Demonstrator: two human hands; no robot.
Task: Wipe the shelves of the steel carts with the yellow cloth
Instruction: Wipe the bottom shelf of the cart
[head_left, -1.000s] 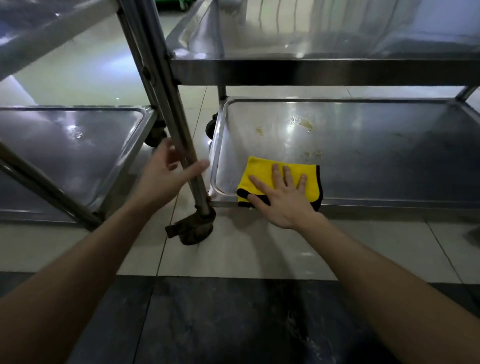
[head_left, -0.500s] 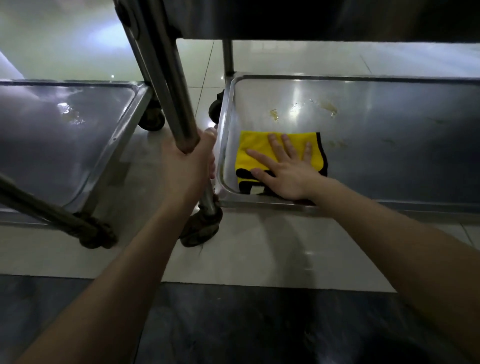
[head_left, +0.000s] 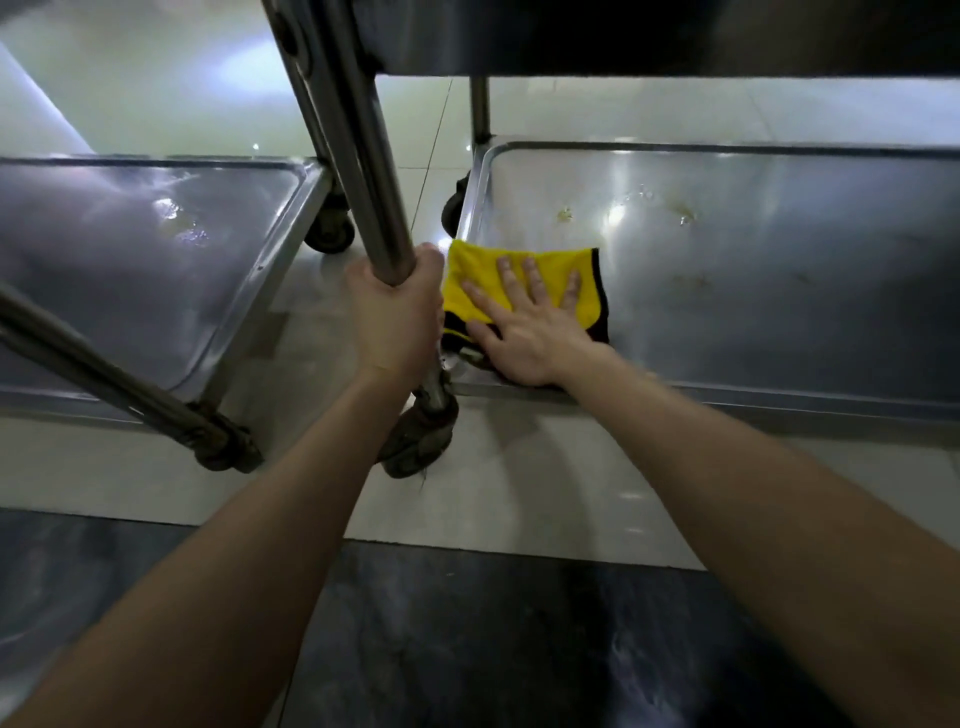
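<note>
A yellow cloth (head_left: 470, 283) with a black edge lies in the near left corner of the right cart's bottom shelf (head_left: 779, 291). My right hand (head_left: 524, 327) presses flat on it with the fingers spread. My left hand (head_left: 395, 317) grips the cart's front left steel post (head_left: 363, 171) low down, just left of the cloth. Yellowish stains (head_left: 685, 213) dot the shelf farther back.
A second steel cart's bottom shelf (head_left: 156, 260) lies to the left, with wet patches and a slanted bar (head_left: 104, 369) across its front. Caster wheels (head_left: 415, 447) stand on the pale tiled floor. A dark floor strip (head_left: 467, 649) runs nearest me. An upper shelf (head_left: 675, 36) overhangs.
My left hand went from reaching for the post to gripping it. The right hand slid the cloth farther onto the shelf and toward its left corner. My view dropped lower.
</note>
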